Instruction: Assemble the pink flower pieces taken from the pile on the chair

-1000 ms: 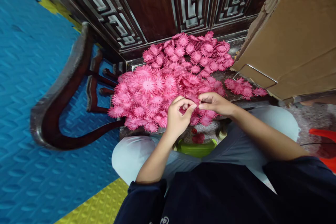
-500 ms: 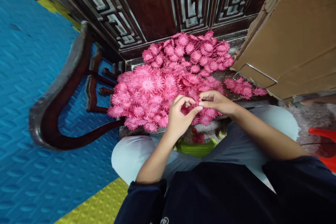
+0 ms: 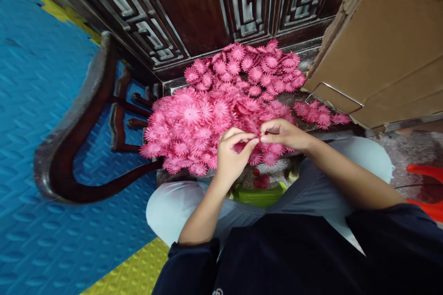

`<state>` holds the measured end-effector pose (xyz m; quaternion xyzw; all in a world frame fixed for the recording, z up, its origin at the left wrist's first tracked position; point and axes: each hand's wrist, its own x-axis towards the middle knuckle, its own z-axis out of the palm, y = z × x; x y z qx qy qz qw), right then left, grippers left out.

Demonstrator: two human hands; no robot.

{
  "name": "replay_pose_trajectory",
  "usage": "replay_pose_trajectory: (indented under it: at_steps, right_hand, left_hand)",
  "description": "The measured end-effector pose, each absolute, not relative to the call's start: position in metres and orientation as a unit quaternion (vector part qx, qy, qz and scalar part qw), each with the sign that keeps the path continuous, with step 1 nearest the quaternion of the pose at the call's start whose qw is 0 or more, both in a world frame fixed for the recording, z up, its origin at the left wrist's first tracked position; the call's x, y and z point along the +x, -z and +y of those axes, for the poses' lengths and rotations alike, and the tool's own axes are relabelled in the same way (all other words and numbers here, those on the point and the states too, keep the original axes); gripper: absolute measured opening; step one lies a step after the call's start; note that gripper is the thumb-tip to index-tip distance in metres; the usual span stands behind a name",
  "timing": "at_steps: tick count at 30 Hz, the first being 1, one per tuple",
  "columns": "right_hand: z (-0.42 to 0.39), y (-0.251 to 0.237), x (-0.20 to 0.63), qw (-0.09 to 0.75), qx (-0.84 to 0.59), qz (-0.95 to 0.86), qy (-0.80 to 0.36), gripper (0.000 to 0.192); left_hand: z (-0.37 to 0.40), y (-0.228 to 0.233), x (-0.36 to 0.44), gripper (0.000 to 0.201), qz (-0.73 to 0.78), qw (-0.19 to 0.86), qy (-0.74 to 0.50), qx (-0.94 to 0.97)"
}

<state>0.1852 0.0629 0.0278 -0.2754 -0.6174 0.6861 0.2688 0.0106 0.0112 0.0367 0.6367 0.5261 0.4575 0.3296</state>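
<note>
Whatever the left hand [image 3: 231, 156] and right hand [image 3: 282, 133] pinch between their meeting fingertips is too small to tell. Right of them, the cardboard box [image 3: 387, 46] is cut off by the edge.

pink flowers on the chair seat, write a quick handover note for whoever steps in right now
Left hand: fingers pinched at the near edge of the flower pile, fingertips meeting the right hand's.
Right hand: pinched too; what sits between the fingertips is too small to tell.
Pile covers the dark wooden chair seat; a small separate cluster lies to the right, by the cardboard box.
A green container sits between the knees.
Done: cannot tell. Left: the pile is large.
</note>
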Motion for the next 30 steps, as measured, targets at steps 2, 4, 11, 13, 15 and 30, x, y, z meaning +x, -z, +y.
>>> replay_pose_trajectory:
  at_steps: [2,4,11,13,15,30]
  right_hand:
    - [0.0628,-0.0275,0.1846,0.265,-0.280,-0.617,-0.686,0.023]
    - [0.0625,-0.0270,0.1840,0.260,-0.285,-0.619,-0.684,0.023]
    - [0.0615,-0.0226,0.1814,0.259,-0.286,-0.626,-0.678,0.024]
    - [0.0610,-0.0220,0.1807,0.259,-0.287,-0.626,-0.677,0.024]
    - [0.0606,-0.0222,0.1803,0.258,-0.288,-0.626,-0.677,0.024]
    - [0.0572,-0.0247,0.1772,0.263,-0.293,-0.605,-0.692,0.024]
  left_hand:
    - [0.0110,-0.0362,0.0106,0.007,0.521,0.340,-0.459,0.634]
    - [0.0108,-0.0363,0.0103,0.006,0.520,0.346,-0.458,0.633]
    - [0.0085,-0.0362,0.0104,0.004,0.522,0.327,-0.457,0.642]
    - [0.0075,-0.0360,0.0108,0.005,0.523,0.326,-0.456,0.642]
    - [0.0068,-0.0362,0.0114,0.005,0.524,0.325,-0.459,0.640]
    - [0.0083,-0.0370,0.0126,0.010,0.522,0.333,-0.433,0.655]
